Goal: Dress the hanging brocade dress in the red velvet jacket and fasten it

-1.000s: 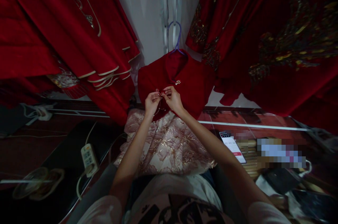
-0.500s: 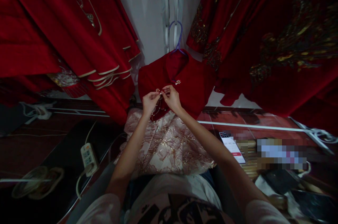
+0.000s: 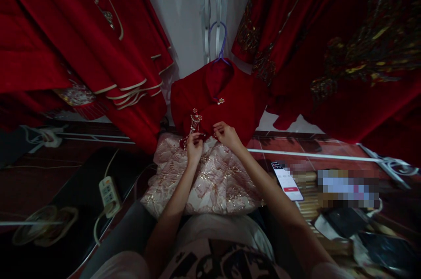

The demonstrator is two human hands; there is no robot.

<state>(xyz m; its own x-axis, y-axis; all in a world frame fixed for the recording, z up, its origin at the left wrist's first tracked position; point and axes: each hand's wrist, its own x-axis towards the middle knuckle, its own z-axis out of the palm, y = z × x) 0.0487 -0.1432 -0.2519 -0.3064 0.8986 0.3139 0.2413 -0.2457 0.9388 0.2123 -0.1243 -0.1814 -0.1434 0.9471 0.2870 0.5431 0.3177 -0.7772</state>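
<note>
A red garment [image 3: 243, 94] hangs in front of me on a purple hanger [image 3: 221, 44]. On its chest is a pearl-and-gold brooch [image 3: 196, 117] with dangling bead strands, and a small flower-shaped ornament [image 3: 220, 101] sits at the collar. My left hand [image 3: 194, 146] is below the brooch by the strand ends, its fingers curled together; what they hold is too small to name. To its right, my right hand [image 3: 226, 134] pinches thumb and fingers at the garment's lower part. A pink-and-gold brocade cushion [image 3: 210, 182] lies across my lap beneath both forearms.
More red embroidered garments hang at left [image 3: 108, 42] and right [image 3: 296, 59]. A power strip [image 3: 109, 195] lies on a black surface at left, beside a clear plastic container [image 3: 36, 225]. A phone [image 3: 287, 182] rests on a slatted stool at right. A white rail [image 3: 312, 156] runs behind it.
Both hands have come down from the brooch and moved apart, the right hand further to the right. The brooch and its hanging strands now show uncovered.
</note>
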